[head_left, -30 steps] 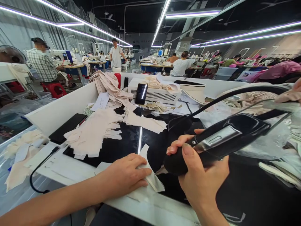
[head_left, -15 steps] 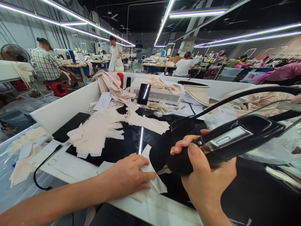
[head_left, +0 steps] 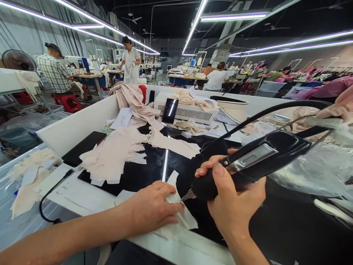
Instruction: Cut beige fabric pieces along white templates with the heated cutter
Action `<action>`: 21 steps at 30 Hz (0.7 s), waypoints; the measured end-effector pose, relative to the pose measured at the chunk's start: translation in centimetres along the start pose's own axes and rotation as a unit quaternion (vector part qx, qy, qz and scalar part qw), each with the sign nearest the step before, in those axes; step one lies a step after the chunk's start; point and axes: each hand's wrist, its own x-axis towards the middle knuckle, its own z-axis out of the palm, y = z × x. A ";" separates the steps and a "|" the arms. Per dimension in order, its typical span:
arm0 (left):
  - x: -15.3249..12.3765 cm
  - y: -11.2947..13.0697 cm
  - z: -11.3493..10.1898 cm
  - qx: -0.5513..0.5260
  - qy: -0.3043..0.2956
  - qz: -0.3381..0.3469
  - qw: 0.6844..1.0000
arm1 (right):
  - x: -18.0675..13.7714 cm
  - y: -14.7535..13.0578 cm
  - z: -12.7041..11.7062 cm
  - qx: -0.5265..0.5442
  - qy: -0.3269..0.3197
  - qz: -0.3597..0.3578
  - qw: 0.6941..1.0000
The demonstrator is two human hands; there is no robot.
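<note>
The tip of the black tool [head_left: 248,165] is hard to make out. Your right hand [head_left: 234,206] grips its handle firmly, just beside the fabric piece [head_left: 180,211]. Your left hand [head_left: 150,208] presses flat on this piece, on the worktop [head_left: 82,195].

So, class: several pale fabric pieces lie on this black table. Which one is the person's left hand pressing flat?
The small white piece at the near table edge, under the left hand. The larger beige pile lies farther back, untouched.

Fabric pile [head_left: 116,154] crowds left; black tabletop [head_left: 154,167] between seems passable.
</note>
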 end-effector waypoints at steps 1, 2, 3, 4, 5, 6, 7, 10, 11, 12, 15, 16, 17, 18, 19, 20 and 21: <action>0.0 0.0 0.0 -0.002 -0.004 -0.002 1.000 | 0.1 0.0 0.1 0.004 0.003 -0.002 1.000; 0.1 0.0 0.0 -0.004 -0.007 -0.003 1.000 | 0.1 0.0 0.2 0.009 0.006 -0.004 1.000; 0.1 0.0 0.0 -0.006 -0.007 -0.004 1.000 | 0.2 0.1 0.3 0.015 0.008 -0.006 1.000; 0.1 0.0 0.0 -0.007 -0.006 -0.004 1.000 | 0.2 0.1 0.5 0.020 0.008 -0.008 1.000; 0.1 0.1 -0.1 -0.009 -0.004 -0.005 1.000 | 0.2 0.2 0.6 0.024 0.006 -0.011 1.000; 0.1 0.2 -0.1 -0.011 -0.003 -0.006 1.000 | 0.2 0.3 0.6 0.024 0.001 -0.013 1.000; 0.1 0.3 -0.1 -0.012 -0.004 -0.008 1.000 | 0.2 0.4 0.7 0.022 -0.005 -0.016 1.000; 0.0 0.6 -0.3 -0.002 -0.008 -0.011 1.000 | 0.0 0.6 0.7 0.004 -0.020 -0.019 1.000; 0.0 0.6 -0.4 0.000 -0.005 -0.011 1.000 | 0.0 0.6 0.7 -0.002 -0.021 -0.020 1.000; 0.1 0.6 -0.5 0.003 0.000 -0.011 1.000 | -0.1 0.6 0.6 -0.006 -0.020 -0.021 1.000; 0.6 -0.3 -1.1 0.013 0.019 -0.003 1.000 | -0.2 0.6 0.5 -0.008 -0.016 -0.023 1.000; 1.0 -0.8 -1.2 0.012 0.022 0.005 1.000 | -0.2 0.6 0.5 -0.008 -0.016 -0.023 1.000; 1.4 -1.4 -1.4 0.005 0.021 0.016 1.000 | -0.2 0.5 0.5 -0.009 -0.016 -0.021 1.000; 1.8 -2.0 -1.5 -0.007 0.016 0.026 1.000 | -0.2 0.5 0.5 -0.010 -0.015 -0.021 1.000; 2.2 -2.6 -1.5 -0.024 0.005 0.034 0.999 | -0.2 0.5 0.5 -0.011 -0.015 -0.020 1.000; 2.6 -3.2 -1.5 -0.040 -0.006 0.038 0.998 | -0.2 0.5 0.5 -0.010 -0.014 -0.021 1.000; 2.9 -3.7 -1.4 -0.053 -0.019 0.038 0.998 | -0.3 0.5 0.5 -0.009 -0.015 -0.022 1.000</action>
